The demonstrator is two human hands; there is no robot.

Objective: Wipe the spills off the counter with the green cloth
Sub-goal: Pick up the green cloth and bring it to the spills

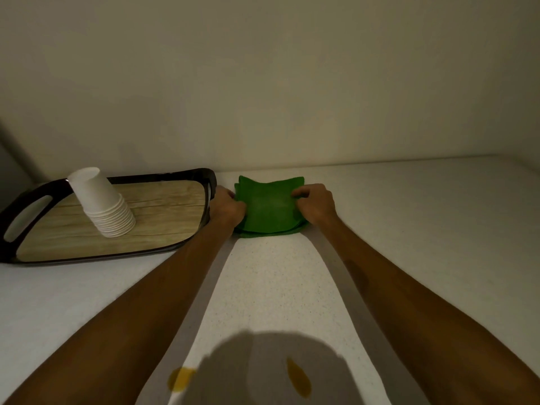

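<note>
Speckled white table (271, 287) ahead: my left hand (226, 207) and right hand (317, 204) each grip, pinching the folded green cloth (268, 207); next, carry it to the yellow spills (298, 378).

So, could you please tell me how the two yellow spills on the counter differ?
The left spill is a rounder, paler blob partly in light; the right spill is a narrow, darker, slanted streak lying in shadow. Both are yellow, lie near the counter's front edge, far from the green cloth.
</note>
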